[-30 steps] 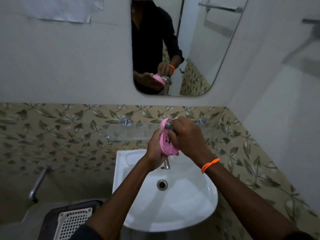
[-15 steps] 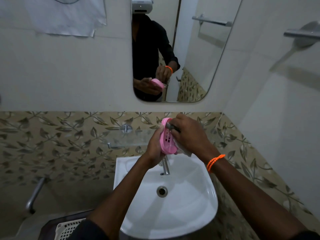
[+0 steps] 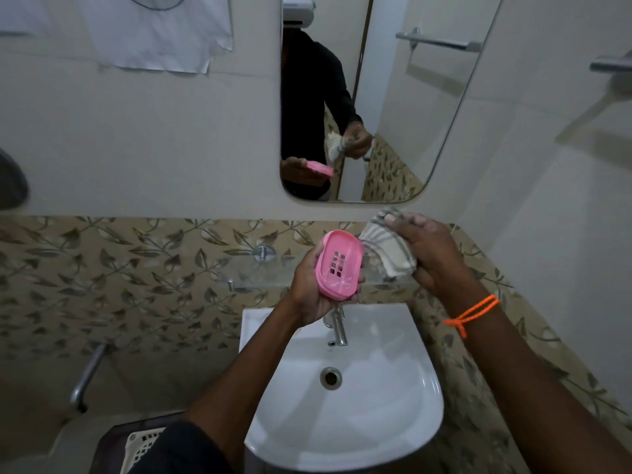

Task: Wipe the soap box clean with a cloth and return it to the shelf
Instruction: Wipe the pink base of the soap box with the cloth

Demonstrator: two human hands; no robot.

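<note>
Soap box [image 3: 339,265] (one) in left hand [image 3: 313,289]; one cloth [image 3: 386,248] in right hand [image 3: 431,254].

The soap box [image 3: 338,265] was a pink oval plastic tray with a raised rim and a block of rectangular drain slots in its floor. It was tilted, open face toward the camera, in front of the shelf [image 3: 246,270] and above the tap end of the basin. The cloth [image 3: 388,249] was pale with grey stripes, bunched, and lay just right of the soap box, near its upper edge. The shelf was clear glass, fixed to the leaf-patterned tiles.
</note>
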